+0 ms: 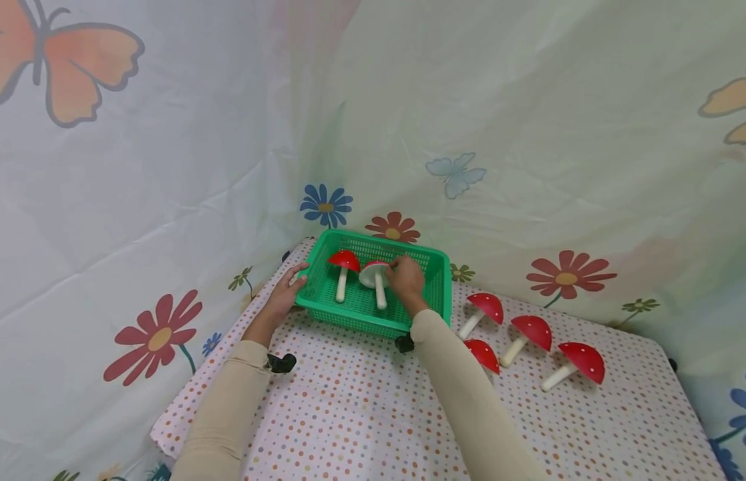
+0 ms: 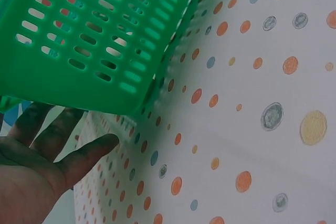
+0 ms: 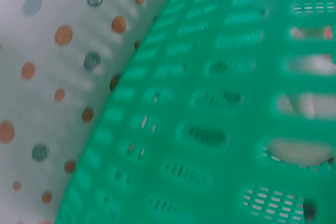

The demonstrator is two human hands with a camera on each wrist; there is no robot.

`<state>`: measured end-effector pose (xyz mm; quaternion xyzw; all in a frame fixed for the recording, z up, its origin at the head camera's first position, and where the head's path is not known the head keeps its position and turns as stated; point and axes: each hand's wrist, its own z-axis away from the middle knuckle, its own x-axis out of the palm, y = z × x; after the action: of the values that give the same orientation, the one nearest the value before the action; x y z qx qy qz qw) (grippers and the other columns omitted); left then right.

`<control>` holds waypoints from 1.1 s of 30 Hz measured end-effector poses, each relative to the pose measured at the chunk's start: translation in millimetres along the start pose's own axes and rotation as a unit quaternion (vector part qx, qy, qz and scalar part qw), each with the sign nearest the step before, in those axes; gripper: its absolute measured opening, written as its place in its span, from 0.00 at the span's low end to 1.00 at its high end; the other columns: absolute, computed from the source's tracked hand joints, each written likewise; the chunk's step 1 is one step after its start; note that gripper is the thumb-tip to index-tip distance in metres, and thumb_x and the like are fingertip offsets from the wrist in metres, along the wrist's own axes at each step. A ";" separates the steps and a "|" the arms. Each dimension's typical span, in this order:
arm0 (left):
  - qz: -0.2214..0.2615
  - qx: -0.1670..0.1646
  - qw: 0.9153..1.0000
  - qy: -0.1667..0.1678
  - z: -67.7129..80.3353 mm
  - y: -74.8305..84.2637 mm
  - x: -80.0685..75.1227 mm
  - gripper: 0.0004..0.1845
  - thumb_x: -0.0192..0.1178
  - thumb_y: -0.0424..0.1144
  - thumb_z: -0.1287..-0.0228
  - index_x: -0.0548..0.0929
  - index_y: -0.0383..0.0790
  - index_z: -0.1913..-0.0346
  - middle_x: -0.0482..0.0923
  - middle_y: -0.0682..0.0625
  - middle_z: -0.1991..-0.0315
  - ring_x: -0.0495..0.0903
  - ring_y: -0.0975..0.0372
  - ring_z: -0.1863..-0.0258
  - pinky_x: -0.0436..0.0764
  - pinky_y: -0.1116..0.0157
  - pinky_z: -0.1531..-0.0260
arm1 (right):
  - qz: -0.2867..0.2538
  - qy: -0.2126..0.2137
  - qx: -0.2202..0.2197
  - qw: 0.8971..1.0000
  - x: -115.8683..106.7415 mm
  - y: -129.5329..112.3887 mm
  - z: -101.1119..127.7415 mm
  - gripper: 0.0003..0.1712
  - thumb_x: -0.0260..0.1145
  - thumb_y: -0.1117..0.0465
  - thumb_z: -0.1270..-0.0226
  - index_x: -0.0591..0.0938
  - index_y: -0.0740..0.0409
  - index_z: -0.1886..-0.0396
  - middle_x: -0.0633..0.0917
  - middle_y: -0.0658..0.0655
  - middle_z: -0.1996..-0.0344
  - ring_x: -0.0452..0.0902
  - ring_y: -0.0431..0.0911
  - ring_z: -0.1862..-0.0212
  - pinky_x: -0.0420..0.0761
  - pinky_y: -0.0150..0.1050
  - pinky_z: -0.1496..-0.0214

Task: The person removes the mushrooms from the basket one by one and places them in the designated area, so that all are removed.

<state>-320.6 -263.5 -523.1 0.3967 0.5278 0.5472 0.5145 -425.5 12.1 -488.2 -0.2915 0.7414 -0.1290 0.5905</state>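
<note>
A green plastic basket (image 1: pixel 348 321) with slotted walls stands toward the back of the table. Inside it, a red-capped toy mushroom (image 1: pixel 341 284) lies on the left, its white stem pointing toward me. Beside that one, my right hand (image 1: pixel 407 277) pinches the cap edge of a second toy mushroom (image 1: pixel 381 291), whose pale underside faces me. My left hand (image 1: pixel 282 294) is at the basket's left end, fingers extended. In the left wrist view, its fingertips meet the lower edge of the basket wall (image 2: pixel 79 90) and the thumb points away. Basket slots fill much of the right wrist view.
Several more red-capped toy mushrooms (image 1: pixel 531 332) lie on the dotted tablecloth (image 1: pixel 348 414) right of the basket, one partly hidden by my right sleeve (image 1: pixel 463 394). A printed cloth backdrop (image 1: pixel 373 100) rises behind the table and on its left.
</note>
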 end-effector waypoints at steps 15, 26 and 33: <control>-0.013 0.014 1.000 -0.003 0.1 0.9 0.6 0.25 0.47 0.51 0.23 0.63 0.61 0.26 0.43 0.50 0.20 0.47 0.46 0.22 0.54 0.43 0.28 | 0.006 0.060 -0.044 0.997 -34.4 6.3 9.4 0.13 0.66 0.55 0.31 0.89 0.58 0.57 0.89 0.60 0.60 0.80 0.50 0.73 0.70 0.39 0.78; 0.006 0.004 1.000 -0.008 4.2 0.8 2.0 0.25 0.46 0.50 0.22 0.62 0.60 0.26 0.42 0.51 0.20 0.51 0.45 0.23 0.59 0.44 0.29 | -0.008 0.131 -0.083 0.988 -86.1 27.0 36.5 0.11 0.69 0.58 0.35 0.88 0.63 0.64 0.86 0.62 0.66 0.78 0.52 0.67 0.77 0.47 0.67; -0.002 0.009 1.000 -0.008 9.2 3.9 1.8 0.25 0.44 0.49 0.21 0.60 0.59 0.25 0.39 0.50 0.19 0.47 0.45 0.22 0.53 0.43 0.27 | -0.021 0.162 -0.075 0.984 -116.4 42.6 57.1 0.11 0.70 0.58 0.36 0.87 0.64 0.66 0.86 0.62 0.67 0.79 0.54 0.63 0.79 0.48 0.60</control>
<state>-312.5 -259.8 -518.3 0.4046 0.5292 0.5379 0.5167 -367.7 122.8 -433.2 -0.3262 0.8283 -0.1309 0.4363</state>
